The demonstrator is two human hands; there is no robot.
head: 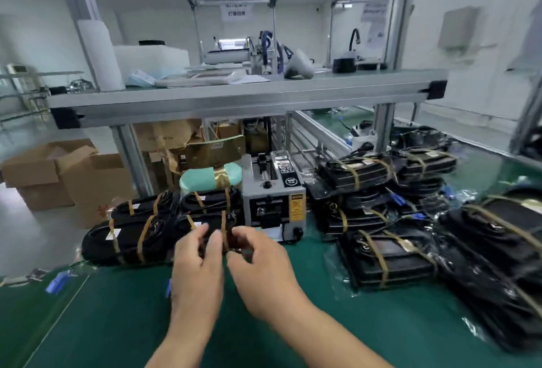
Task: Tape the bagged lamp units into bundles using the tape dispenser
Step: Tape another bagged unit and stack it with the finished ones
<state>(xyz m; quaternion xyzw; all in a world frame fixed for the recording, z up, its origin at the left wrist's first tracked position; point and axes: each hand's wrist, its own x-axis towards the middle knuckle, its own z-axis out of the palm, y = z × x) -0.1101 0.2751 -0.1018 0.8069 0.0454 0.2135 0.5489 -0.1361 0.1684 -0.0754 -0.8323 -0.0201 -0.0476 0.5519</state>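
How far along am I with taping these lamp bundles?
Done: taped bundles lie left of the tape dispenser, and more stacks right of it. In hand: the left hand and right hand meet at the nearest bundle; blur hides what they grip. Left: a few bags on the right look untaped.

This is a factory packing line, with a green-matted bench under an aluminium-framed shelf, a grey tape dispenser among stacked taped bundles, cardboard boxes on the floor and more workstations behind.
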